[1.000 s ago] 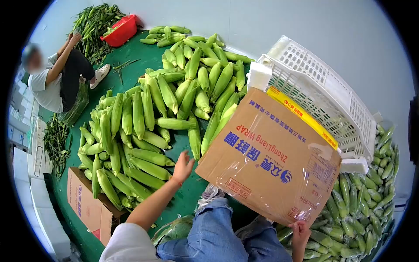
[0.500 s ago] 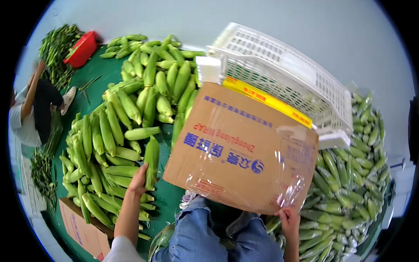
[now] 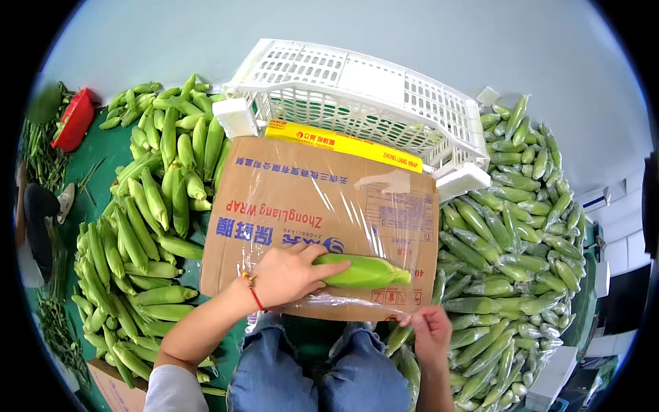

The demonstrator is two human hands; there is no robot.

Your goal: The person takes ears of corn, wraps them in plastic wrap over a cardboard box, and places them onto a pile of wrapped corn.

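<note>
An ear of corn in its green husk (image 3: pixel 367 271) lies sideways across clear plastic wrap (image 3: pixel 341 223) spread over the cardboard box (image 3: pixel 223 257). Around its left end are the fingers of my left hand (image 3: pixel 285 275), which wears a red string bracelet. At the box's lower right corner, my right hand (image 3: pixel 431 333) pinches the edge of the wrap, drawn tight there. A long yellow wrap carton (image 3: pixel 343 145) runs along the far edge of the box, in front of a white plastic crate (image 3: pixel 357 79).
Unwrapped corn (image 3: pixel 141 226) is heaped on the left; film-wrapped corn (image 3: pixel 508 275) is piled on the right. A red basin (image 3: pixel 75 120) stands at the far left, near a partly visible person (image 3: pixel 38 220). Another cardboard box (image 3: pixel 113 384) is at the lower left.
My left hand has carried the ear of corn from the left pile onto the wrap over the box. My right hand still holds the wrap's edge. The view has swung right.
</note>
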